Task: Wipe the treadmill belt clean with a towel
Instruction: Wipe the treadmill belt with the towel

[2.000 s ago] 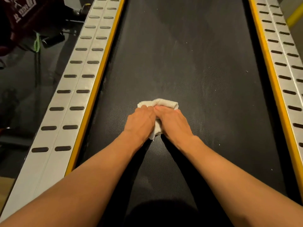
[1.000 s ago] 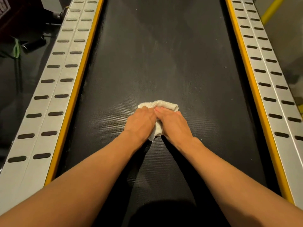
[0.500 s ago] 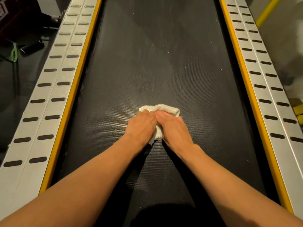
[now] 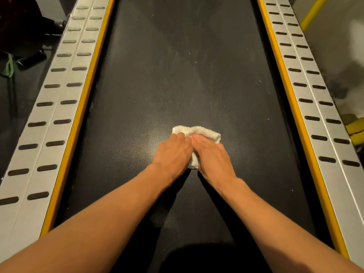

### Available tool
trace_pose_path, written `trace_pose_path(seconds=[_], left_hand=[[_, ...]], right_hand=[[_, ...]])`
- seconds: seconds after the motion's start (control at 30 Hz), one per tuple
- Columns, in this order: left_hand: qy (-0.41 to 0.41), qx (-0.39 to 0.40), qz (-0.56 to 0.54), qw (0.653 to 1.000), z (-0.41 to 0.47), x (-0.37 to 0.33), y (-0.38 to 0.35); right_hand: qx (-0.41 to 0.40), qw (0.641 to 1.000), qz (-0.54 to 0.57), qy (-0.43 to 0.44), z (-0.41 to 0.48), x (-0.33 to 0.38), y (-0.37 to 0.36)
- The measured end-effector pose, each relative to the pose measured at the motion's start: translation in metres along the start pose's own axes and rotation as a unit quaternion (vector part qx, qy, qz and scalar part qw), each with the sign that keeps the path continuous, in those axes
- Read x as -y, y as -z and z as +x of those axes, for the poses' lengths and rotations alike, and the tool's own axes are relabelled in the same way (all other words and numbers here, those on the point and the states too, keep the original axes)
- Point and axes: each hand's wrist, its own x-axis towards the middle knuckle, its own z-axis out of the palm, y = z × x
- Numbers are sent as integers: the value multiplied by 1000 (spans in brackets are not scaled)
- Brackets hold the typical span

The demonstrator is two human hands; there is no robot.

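A small folded white towel (image 4: 206, 133) lies on the black textured treadmill belt (image 4: 177, 75), near its middle. My left hand (image 4: 174, 152) and my right hand (image 4: 211, 154) press down on it side by side, thumbs touching, fingers pointing away from me. Most of the towel is hidden under my palms; only its far edge and a strip between the hands show. Faint dusty streaks and a few white specks mark the belt ahead of the towel.
Silver side rails with dark slots run along both sides, the left rail (image 4: 49, 119) and the right rail (image 4: 319, 107), each edged by a yellow strip. A yellow bar (image 4: 313, 14) stands at the far right. Dark floor with a green item (image 4: 8, 66) lies to the left.
The view has shifted leftward, so the belt now sits centred in frame. My hands stay together on the towel and have edged slightly along the belt.
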Motion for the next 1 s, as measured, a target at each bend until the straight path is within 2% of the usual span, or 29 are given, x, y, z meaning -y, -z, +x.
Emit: trace_pose_path(seconds=[0.1,0.27,0.53,0.63,0.77,0.83,0.97,1.0], left_hand=[[1,-6,7,1000,5,-1,0],[-36,-20,81,996,12,-6,-1],[-68,-17,67,995,16,-8,-4],[-98,-2,81,992,23,-8,1],[-157,65,103,980,27,-5,10],[-153,86,119,977,33,-7,12],[-105,60,135,983,38,-26,2],[-107,55,148,982,36,-35,-3]], right_hand=[[-4,1000,-11,-1,10,-4,7],[-18,999,-29,-13,14,-4,12],[-14,999,-35,-16,14,-15,17],[-20,999,-28,-21,12,-18,16],[-13,999,-41,-16,-2,-20,12],[-4,998,-46,-32,7,-27,21],[-1,998,-48,-44,13,-44,26],[-8,997,-34,-75,6,-42,25]])
